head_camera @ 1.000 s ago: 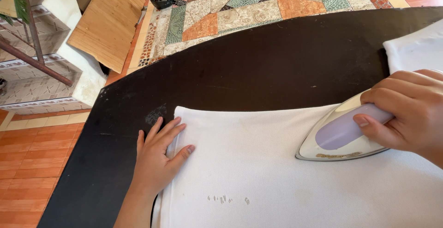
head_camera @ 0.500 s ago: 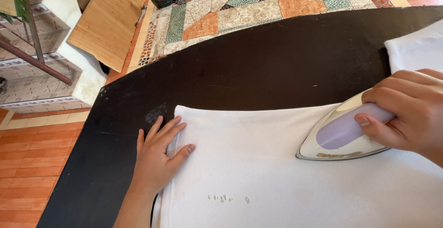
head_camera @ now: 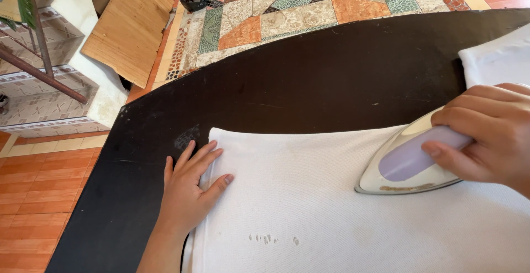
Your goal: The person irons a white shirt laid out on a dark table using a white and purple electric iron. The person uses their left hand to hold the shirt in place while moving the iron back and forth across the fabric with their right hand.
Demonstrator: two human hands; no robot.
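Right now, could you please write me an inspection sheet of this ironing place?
Surface: dark board, scuffed patch near its left edge.
Job's things: white cloth lies flat, small flecks near its lower edge; iron stands on it, white with a lilac handle.
Clutter: second white cloth at the far right.
Grips: left hand flat on the cloth's left edge; right hand shut on the iron's handle.
Cables: nothing seen.
Surroundings: patterned tile floor, wooden panel leaning at the left.

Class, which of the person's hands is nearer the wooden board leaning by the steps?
Left. The left hand lies below the wooden board; the right hand is far right.
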